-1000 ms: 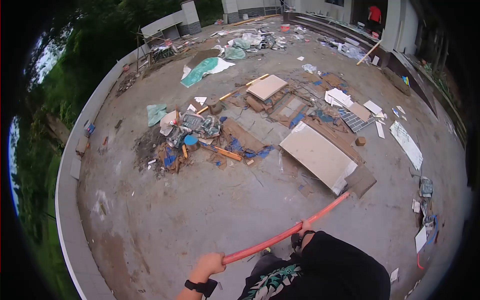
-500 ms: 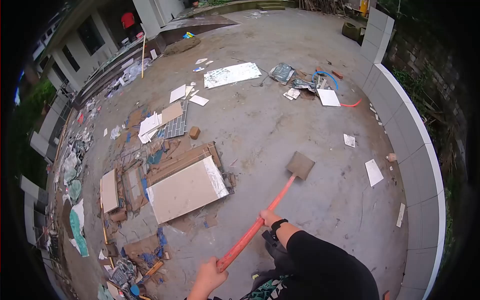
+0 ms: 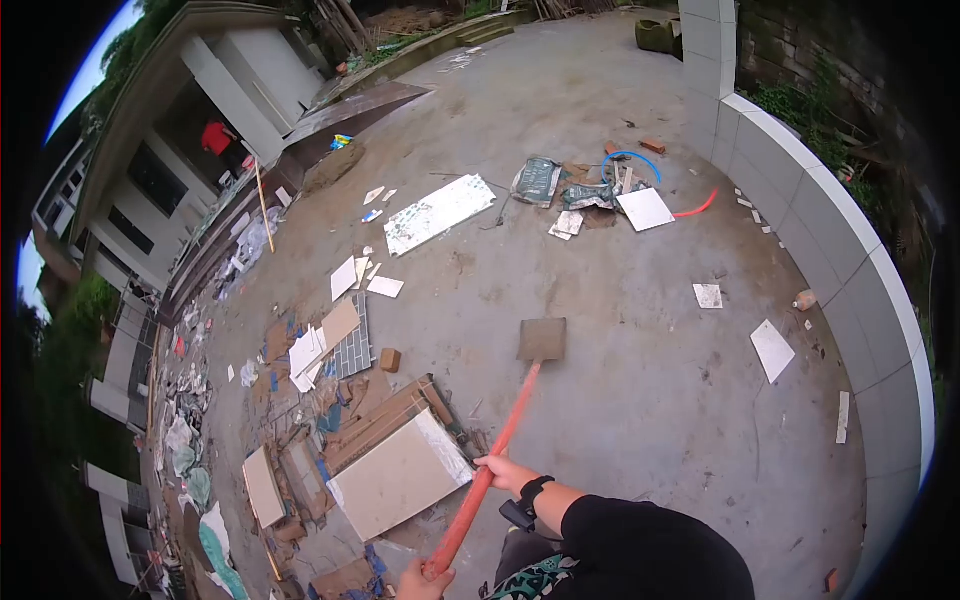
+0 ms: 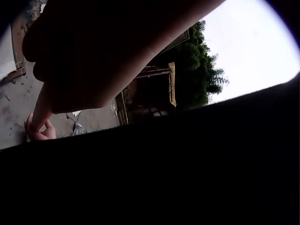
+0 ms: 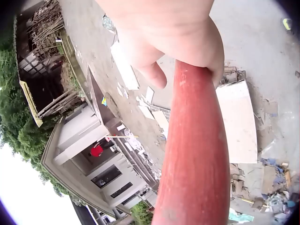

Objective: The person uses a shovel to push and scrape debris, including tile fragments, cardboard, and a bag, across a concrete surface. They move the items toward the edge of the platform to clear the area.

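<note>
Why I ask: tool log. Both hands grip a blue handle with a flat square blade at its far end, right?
Wrong colour: the head view shows a red handle. The left hand and right hand grip it; the flat square blade is at its far end.

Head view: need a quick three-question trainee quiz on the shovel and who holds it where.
1. True or false: the left grip and the right grip both hold the shovel's red handle.
2. The shovel blade is over: A) bare concrete; B) the big pale board; C) the white wall.
3. Fill in: the grip nearer the blade is the ____ one.
Key: 1 true; 2 A; 3 right.
</note>
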Demonstrator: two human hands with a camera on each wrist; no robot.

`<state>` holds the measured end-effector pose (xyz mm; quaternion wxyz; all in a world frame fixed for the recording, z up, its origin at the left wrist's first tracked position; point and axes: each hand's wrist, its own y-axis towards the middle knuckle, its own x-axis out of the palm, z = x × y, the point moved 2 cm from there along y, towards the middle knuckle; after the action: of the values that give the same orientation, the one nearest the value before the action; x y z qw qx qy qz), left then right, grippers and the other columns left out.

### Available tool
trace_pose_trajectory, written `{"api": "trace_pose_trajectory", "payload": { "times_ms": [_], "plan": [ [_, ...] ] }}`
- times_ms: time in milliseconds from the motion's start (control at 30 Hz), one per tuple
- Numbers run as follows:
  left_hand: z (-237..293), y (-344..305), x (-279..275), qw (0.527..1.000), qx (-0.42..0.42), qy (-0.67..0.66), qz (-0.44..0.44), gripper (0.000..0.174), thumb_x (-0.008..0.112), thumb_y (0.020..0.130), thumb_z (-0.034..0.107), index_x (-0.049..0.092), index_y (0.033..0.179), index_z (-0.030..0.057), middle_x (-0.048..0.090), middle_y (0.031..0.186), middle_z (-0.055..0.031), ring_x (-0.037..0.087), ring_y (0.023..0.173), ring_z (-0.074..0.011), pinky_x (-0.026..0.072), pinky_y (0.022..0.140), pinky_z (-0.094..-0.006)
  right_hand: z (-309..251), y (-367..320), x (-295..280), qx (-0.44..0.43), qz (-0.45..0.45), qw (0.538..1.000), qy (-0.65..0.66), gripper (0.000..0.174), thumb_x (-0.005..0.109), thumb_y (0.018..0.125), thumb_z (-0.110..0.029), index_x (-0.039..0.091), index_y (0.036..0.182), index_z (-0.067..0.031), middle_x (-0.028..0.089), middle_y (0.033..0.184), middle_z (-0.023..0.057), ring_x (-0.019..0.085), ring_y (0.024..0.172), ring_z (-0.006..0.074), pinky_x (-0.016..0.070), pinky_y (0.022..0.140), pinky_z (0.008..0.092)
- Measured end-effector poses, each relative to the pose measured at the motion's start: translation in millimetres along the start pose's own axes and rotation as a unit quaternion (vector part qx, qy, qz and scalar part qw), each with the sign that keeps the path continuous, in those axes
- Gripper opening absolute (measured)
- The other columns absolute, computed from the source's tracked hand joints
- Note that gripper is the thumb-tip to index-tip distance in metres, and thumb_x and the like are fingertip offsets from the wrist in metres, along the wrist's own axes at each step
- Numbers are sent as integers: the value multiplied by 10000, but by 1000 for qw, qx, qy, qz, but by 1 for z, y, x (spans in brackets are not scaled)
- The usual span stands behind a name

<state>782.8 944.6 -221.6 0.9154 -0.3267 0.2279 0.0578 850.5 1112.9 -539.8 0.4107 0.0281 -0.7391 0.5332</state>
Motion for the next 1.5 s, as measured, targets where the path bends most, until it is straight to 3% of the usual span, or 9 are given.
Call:
{"api": "trace_pose_trajectory", "payload": {
  "times_ms": [33, 300, 400, 467, 733, 933, 1233, 1400, 1500],
  "plan": [
    [-11, 21, -1, 1000, 29, -2, 13, 324, 636, 710, 182, 506, 959, 20, 539, 639, -53, 451, 409, -95, 362, 350, -219, -3, 49, -9, 60, -51, 996, 44, 892, 530, 711, 81, -126, 1243, -203, 313, 1086, 214, 522, 752, 328, 475, 645, 503],
    [36, 165, 26, 997, -55, -25, -38, 367, 595, 746, 167, 465, 1065, 41, 516, 668, -25, 441, 458, -90, 361, 396, -204, -144, 80, 40, -12, 58, 996, -69, 551, 526, 764, 1, 142, 1141, -119, 380, 985, 163, 524, 733, 270, 479, 649, 450],
    [110, 226, 31, 972, -64, -200, -102, 374, 578, 761, 142, 440, 1094, 42, 484, 670, 0, 400, 444, -61, 336, 396, -187, -222, 124, 43, -151, -71, 979, -114, 417, 521, 790, -91, 244, 1098, -50, 428, 966, 128, 519, 792, 243, 469, 686, 450],
    [138, 284, 31, 959, -82, -227, -149, 375, 567, 761, 115, 425, 1100, 43, 451, 674, 17, 354, 431, -48, 311, 392, -179, -273, 135, 63, -71, -85, 988, -110, 537, 482, 813, -53, 139, 1198, -201, 390, 1034, 98, 533, 871, 259, 476, 714, 458],
    [312, 444, 43, 927, -127, -266, -230, 372, 501, 777, 76, 381, 1130, 74, 462, 725, 1, 422, 499, -65, 365, 450, -185, -461, 227, 143, -72, -9, 993, -94, 704, 427, 802, -19, -55, 1263, -244, 382, 993, 184, 530, 703, 281, 495, 599, 442],
    [382, 567, 8, 968, -40, -177, -174, 275, 532, 767, 110, 482, 1023, 24, 462, 619, 17, 360, 407, -44, 302, 372, -169, -548, 289, 230, -121, -18, 991, -55, 836, 433, 789, -19, -210, 1266, -259, 382, 1038, 203, 522, 640, 274, 490, 561, 443],
    [488, 746, 8, 998, -33, -44, -30, 257, 582, 714, 119, 544, 934, -8, 572, 706, -79, 489, 500, -127, 373, 444, -227, -698, 391, 300, -175, 44, 984, -7, 667, 499, 757, -22, 45, 1239, -104, 405, 993, 182, 528, 677, 263, 491, 572, 433],
    [580, 799, -36, 973, -18, -52, 226, 471, 669, 681, 93, 444, 1060, -72, 549, 628, -65, 418, 382, -61, 285, 321, -188, -768, 441, 370, -30, -43, 998, 31, 474, 576, 734, -51, 267, 1092, -13, 458, 963, 134, 530, 819, 255, 486, 672, 451],
    [601, 828, -52, 959, -7, -13, 283, 247, 618, 737, 154, 542, 864, -44, 528, 586, -48, 405, 403, -58, 296, 355, -205, -803, 442, 398, 29, -17, 999, 7, 260, 538, 768, -75, 388, 966, 5, 462, 882, 113, 510, 792, 244, 479, 668, 426]
  ]
}}
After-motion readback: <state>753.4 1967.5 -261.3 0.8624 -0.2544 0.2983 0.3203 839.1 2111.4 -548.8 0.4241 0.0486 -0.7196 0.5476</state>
